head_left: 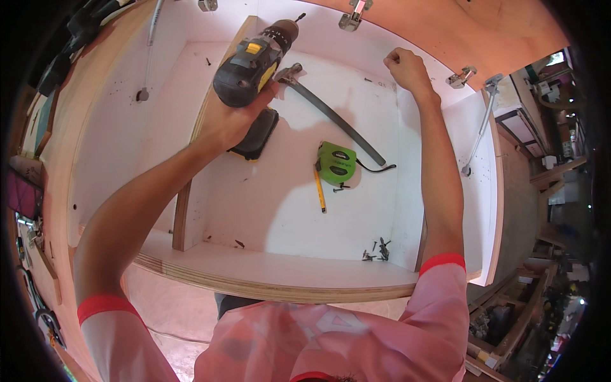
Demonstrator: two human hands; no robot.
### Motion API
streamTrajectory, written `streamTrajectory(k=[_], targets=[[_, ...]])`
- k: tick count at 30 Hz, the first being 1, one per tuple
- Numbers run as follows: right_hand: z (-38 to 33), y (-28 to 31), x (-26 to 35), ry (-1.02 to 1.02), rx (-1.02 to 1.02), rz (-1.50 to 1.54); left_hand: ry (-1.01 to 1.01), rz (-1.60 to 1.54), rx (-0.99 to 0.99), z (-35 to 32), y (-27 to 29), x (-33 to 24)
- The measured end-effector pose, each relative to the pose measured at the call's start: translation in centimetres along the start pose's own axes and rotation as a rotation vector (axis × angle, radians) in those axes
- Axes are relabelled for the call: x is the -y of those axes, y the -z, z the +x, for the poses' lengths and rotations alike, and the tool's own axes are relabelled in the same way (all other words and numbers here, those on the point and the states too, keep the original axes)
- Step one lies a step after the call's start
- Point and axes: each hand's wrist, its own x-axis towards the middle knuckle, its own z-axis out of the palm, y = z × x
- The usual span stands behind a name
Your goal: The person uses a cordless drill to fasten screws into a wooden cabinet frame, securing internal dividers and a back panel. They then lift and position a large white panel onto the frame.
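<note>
My left hand (232, 121) is wrapped round the grip of a black and yellow cordless drill (248, 67), whose bit points up toward the far wall of a white cabinet box. Its battery base (257, 137) shows below my wrist. My right hand (410, 69) is closed, fingertips pinched together near the far wall; whatever it may hold is too small to make out. Between my arms lie a hammer (334, 118) with a dark handle, a green tape measure (337, 163) with a black strap, a short yellow pencil (320, 191) and a loose screw (338, 190).
Several screws (383, 249) lie in the near right corner of the compartment. Upright dividers (186, 213) flank it. Metal hinges (461, 77) join an orange-brown panel (509, 25) at the far side. Gas struts (482, 130) stand at both sides. A wooden crate (515, 305) sits lower right.
</note>
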Motion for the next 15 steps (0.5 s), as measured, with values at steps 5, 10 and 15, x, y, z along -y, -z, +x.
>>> streamTrajectory(k=[5,10,15], targets=[[0.2,-2.4,-3.9,0.133,0.219,-0.2,0.085,0.033,0.049,-0.1,-0.2,1.2],[0.9,-8.0,-4.4,0.102,0.179,-0.166,0.051,0.018,0.054,0.5,0.0,1.2],[0.8,-10.8,-4.8,0.067,0.115,-0.139,0.006,-0.1,0.056,0.3,0.1,0.8]])
